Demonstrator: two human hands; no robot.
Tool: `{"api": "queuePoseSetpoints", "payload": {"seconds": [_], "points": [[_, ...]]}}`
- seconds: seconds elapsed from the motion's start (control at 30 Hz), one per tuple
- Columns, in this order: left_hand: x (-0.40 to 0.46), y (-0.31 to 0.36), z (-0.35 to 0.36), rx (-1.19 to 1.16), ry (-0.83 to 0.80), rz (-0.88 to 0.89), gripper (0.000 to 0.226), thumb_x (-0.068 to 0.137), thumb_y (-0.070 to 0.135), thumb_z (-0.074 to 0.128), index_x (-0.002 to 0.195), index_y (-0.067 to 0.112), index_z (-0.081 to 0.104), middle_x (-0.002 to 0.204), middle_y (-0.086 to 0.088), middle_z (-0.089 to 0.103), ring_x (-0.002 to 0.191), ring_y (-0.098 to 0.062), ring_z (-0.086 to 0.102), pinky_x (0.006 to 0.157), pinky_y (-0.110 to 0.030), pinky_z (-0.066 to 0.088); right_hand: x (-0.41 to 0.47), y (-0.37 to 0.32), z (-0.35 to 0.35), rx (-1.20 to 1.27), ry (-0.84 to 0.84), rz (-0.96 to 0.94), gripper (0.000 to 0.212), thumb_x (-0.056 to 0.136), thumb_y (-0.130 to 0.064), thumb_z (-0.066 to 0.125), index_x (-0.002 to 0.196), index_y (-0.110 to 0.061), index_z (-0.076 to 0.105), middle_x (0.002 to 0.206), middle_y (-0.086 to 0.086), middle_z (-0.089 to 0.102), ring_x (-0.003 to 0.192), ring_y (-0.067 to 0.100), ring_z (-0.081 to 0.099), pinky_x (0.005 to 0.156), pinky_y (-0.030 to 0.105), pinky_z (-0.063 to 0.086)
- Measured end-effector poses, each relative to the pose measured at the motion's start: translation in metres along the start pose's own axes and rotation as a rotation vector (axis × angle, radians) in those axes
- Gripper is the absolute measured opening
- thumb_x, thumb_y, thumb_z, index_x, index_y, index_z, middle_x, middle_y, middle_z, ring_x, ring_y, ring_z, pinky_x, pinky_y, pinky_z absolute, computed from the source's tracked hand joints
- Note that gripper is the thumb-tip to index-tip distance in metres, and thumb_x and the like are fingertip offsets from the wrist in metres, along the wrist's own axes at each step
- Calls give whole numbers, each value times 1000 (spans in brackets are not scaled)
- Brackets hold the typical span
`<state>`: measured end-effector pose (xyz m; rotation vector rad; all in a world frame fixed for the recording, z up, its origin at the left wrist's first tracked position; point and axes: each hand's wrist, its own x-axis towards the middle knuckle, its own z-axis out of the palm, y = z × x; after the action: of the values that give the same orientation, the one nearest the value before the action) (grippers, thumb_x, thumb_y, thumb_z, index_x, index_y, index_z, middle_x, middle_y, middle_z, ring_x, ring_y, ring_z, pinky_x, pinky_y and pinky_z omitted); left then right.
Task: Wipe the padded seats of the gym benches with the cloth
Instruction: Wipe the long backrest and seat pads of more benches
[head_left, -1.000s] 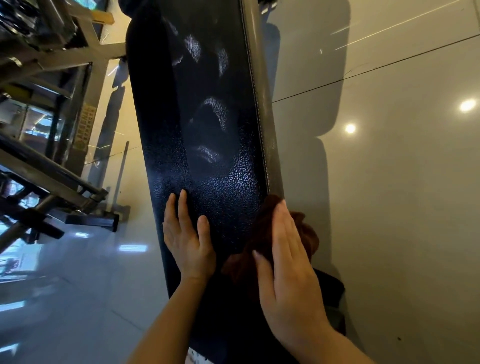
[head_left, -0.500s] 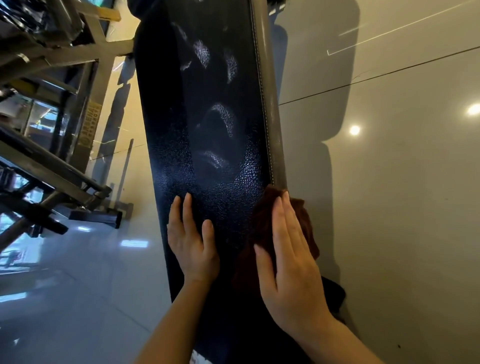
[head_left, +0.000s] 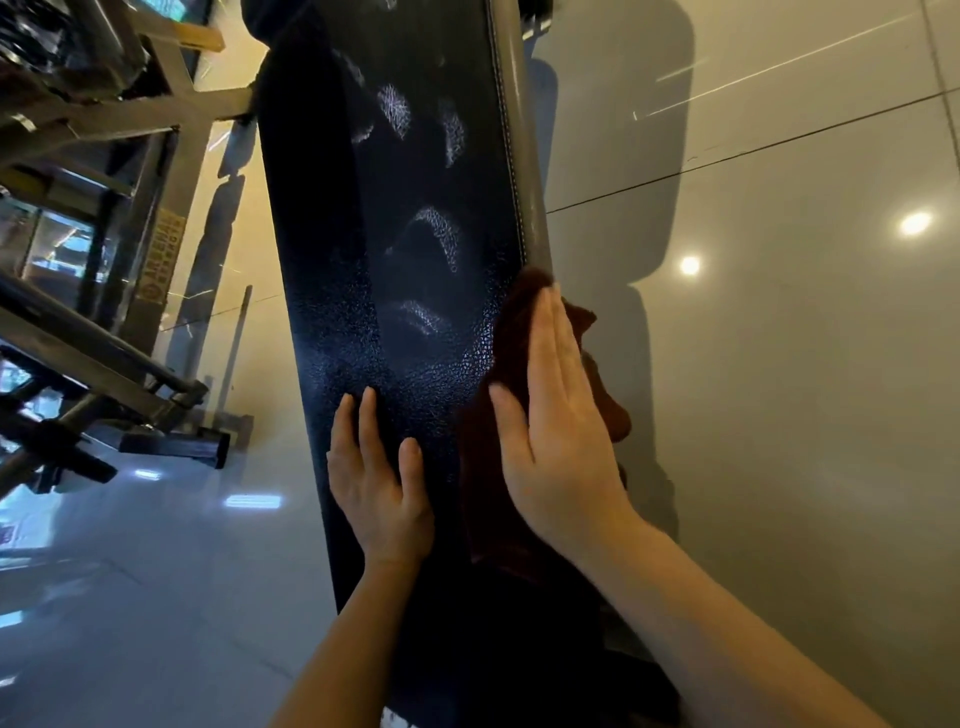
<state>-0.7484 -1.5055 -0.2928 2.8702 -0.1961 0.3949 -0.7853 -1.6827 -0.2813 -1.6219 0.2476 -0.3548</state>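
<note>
A long black padded bench seat (head_left: 395, 218) runs away from me down the middle of the view, its grained surface shiny with pale smears. A dark brown cloth (head_left: 519, 332) lies on the seat's right edge and hangs partly over the side. My right hand (head_left: 556, 431) lies flat on the cloth with straight fingers, pressing it onto the pad. My left hand (head_left: 376, 483) rests flat on the bare pad beside it, fingers straight and slightly spread.
A metal gym rack frame (head_left: 104, 260) with slanted bars and a black foot (head_left: 176, 447) stands on the left. Glossy grey floor tiles (head_left: 779, 364) with light reflections lie to the right of the bench and below on the left.
My right hand has slid the cloth a little further up the seat's right edge. My left hand stays flat on the pad in about the same place.
</note>
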Motion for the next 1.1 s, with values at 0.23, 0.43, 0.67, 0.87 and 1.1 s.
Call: {"api": "queuePoseSetpoints", "payload": {"seconds": [0.23,0.43,0.67,0.87,1.1], "points": [[2,4,-1,16,-7,-30,64,92,53,25,148,22,29,157,-10,27,142,-23,25,113,-35,14,-99,23,-4,54,-125,138,76,94,-43,38,150,-46,-13,159,-29,-7,148,-1,0,115,9,4],[1,5,-2,-6,3,-13,68,91,52,25,149,17,34,156,-12,30,142,-26,26,116,-46,18,-58,5,3,11,-48,215,66,100,-45,31,148,-31,-11,160,-18,-8,142,-12,-11,108,1,-7],[1,4,-2,-12,13,-5,69,91,54,21,150,19,32,157,-10,28,144,-26,24,117,-49,16,16,-9,3,-65,30,151,68,104,-36,39,156,-11,1,165,2,3,150,9,-1,115,16,0],[-1,4,-2,9,-20,-22,73,89,58,17,152,24,26,159,-7,24,145,-24,21,118,-44,12,-70,4,5,-177,-4,237,72,99,-48,37,155,-8,13,160,9,23,147,17,22,109,15,12],[2,10,-6,3,-28,-22,82,83,62,12,153,21,26,160,-9,22,145,-27,22,117,-48,18,-183,26,8,-271,-129,375,82,91,-62,27,150,-12,0,156,7,32,138,18,43,102,18,30]]}}
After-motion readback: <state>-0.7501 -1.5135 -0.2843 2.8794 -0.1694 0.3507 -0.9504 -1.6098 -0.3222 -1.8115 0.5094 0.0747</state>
